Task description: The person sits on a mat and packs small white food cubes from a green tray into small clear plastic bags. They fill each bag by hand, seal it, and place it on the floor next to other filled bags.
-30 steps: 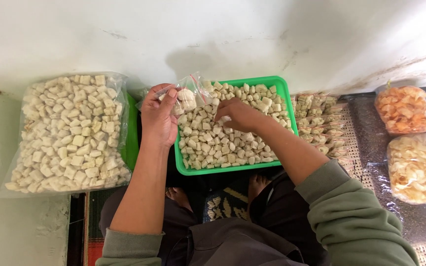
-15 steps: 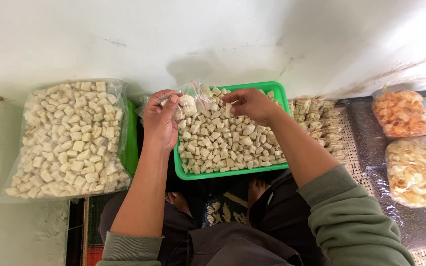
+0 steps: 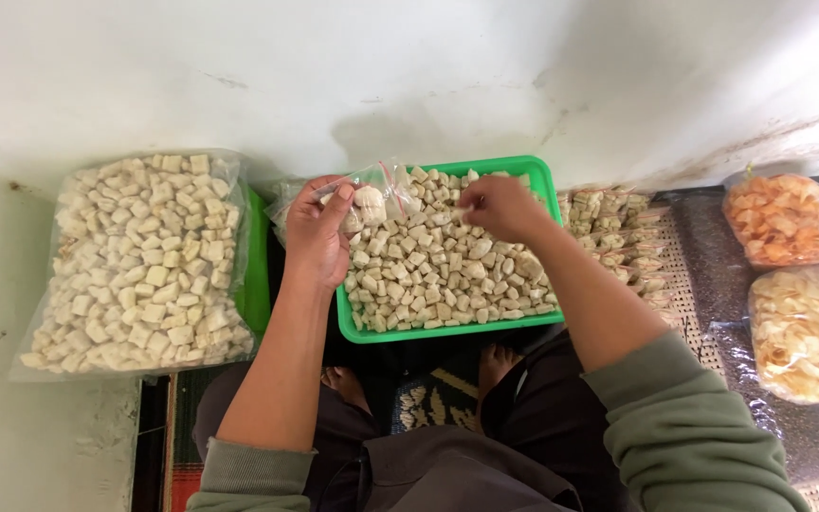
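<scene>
**Background: white wall, mats on floor**

Plain white wall [image 3: 409,66] across the whole top of the view, scuffed, with a few dark specks and a brownish streak low on the right. Paler surface [image 3: 11,446] at lower left, stained and chipped near its edge. Woven light mat [image 3: 689,275] on the floor to the right, dark speckled strip [image 3: 812,441] beside it. Patterned dark rug [image 3: 433,398] at bottom centre, red and green striped edge [image 3: 182,474] at lower left. Soft, even light, faint shadow on the wall at centre. No windows or furniture in view.
</scene>
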